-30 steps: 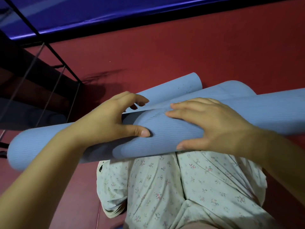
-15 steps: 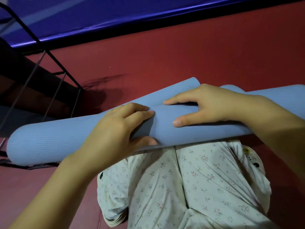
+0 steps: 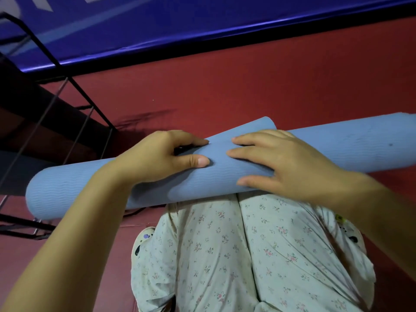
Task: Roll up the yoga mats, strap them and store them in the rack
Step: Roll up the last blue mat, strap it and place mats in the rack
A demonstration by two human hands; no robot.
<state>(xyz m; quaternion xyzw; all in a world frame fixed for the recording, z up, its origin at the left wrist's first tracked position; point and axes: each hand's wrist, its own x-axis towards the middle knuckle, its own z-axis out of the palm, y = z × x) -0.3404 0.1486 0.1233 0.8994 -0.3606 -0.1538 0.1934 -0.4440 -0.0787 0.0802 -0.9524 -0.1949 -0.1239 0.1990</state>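
Red padded floor (image 3: 258, 86) fills the background, bordered at the top by a black strip and a blue wall panel (image 3: 157, 25). Black wire rack (image 3: 74, 113) stands at the left edge, partly in shadow. Rolled blue yoga mat (image 3: 225, 174) lies across the person's lap, over floral-print trousers (image 3: 236, 255), running from lower left to upper right; its loose outer corner (image 3: 263, 124) sticks up behind the roll. Left hand (image 3: 157, 154) grasps the roll near its middle, fingers curled over the far side, thumb pressed on the near face. Right hand (image 3: 281, 163) rests just beside it, fingers spread nearly straight and pressing flat on the mat, thumb low on the near side. Hands near each other, not touching. No strap can be made out on the mat.
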